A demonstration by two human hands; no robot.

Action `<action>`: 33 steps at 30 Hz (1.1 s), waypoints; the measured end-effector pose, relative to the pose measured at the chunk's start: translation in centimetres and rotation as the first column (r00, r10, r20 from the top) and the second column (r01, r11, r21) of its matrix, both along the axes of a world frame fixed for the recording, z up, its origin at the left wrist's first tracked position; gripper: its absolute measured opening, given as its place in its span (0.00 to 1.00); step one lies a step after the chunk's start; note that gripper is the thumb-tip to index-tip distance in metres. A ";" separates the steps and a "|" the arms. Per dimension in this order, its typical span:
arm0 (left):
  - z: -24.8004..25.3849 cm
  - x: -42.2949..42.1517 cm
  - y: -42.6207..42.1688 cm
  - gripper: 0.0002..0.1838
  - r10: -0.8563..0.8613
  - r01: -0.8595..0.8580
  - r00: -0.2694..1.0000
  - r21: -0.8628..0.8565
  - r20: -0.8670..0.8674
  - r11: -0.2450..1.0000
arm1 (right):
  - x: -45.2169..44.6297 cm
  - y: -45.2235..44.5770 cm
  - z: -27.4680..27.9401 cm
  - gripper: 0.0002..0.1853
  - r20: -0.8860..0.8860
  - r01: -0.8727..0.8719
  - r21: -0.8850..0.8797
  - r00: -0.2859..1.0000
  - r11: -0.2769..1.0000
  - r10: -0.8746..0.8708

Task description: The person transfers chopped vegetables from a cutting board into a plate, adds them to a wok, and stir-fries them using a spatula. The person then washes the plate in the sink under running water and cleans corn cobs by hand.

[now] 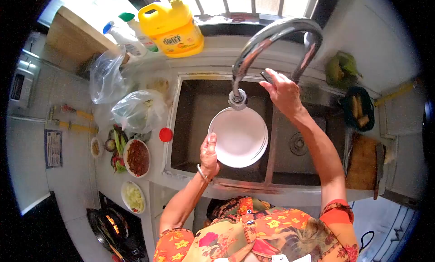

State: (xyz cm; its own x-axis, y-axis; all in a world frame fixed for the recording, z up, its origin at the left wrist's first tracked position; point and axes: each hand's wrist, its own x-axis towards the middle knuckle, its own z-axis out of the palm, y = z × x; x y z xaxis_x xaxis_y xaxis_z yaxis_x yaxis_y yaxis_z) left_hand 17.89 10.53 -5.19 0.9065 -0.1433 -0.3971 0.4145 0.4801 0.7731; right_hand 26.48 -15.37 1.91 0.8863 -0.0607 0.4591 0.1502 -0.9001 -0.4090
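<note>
My left hand (210, 157) grips the left rim of white plates (239, 137), at least two stacked, with my thumb on top. The plates are over the left basin of the double sink (190, 121), right below the spout of the chrome faucet (256, 49). My right hand (284, 93) is closed on the faucet's lever handle (267, 77), partly hidden by my fingers. I cannot make out any water running from the spout.
Left of the sink are a red cap (166, 134), a bowl of reddish-brown food (137, 158), a plate of chopped pale-green vegetables (133, 197) and plastic bags (139, 111). A yellow pump jug (172, 31) stands behind. At right lie a cutting board (361, 162) and knife (379, 169).
</note>
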 end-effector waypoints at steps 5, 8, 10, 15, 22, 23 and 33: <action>-2.2 1.7 -0.1 0.28 -0.080 0.058 0.991 -0.186 -0.108 0.981 | 3.1 1.2 -1.7 0.11 -0.144 0.053 -0.195 0.986 0.979 -0.082; -3.8 2.6 -0.4 0.34 -0.137 0.116 0.988 -0.226 -0.078 0.967 | 3.3 1.5 -1.7 0.10 -0.095 0.055 -0.243 0.992 0.968 -0.080; -4.0 3.1 -1.2 0.35 -0.130 0.106 0.988 -0.251 -0.081 0.962 | 3.4 1.3 -1.9 0.09 -0.066 0.051 -0.296 0.995 0.954 -0.073; -5.0 4.1 -1.5 0.35 -0.128 0.105 0.987 -0.218 -0.094 0.970 | 3.2 1.3 -2.1 0.07 -0.009 -0.004 -0.291 1.000 0.957 0.002; -6.4 4.9 -1.5 0.36 -0.139 0.095 0.980 -0.285 -0.141 0.954 | 2.7 1.7 -2.4 0.06 -0.054 -0.033 -0.313 0.998 0.949 0.017; -6.4 5.0 -1.5 0.36 -0.140 0.095 0.980 -0.286 -0.141 0.954 | 2.6 1.6 -2.4 0.06 -0.045 -0.041 -0.309 0.999 0.950 0.029; -7.4 6.0 -0.8 0.25 -0.059 0.057 0.997 -0.051 -0.050 0.997 | 2.7 1.6 -2.4 0.06 -0.041 -0.054 -0.312 0.998 0.949 0.043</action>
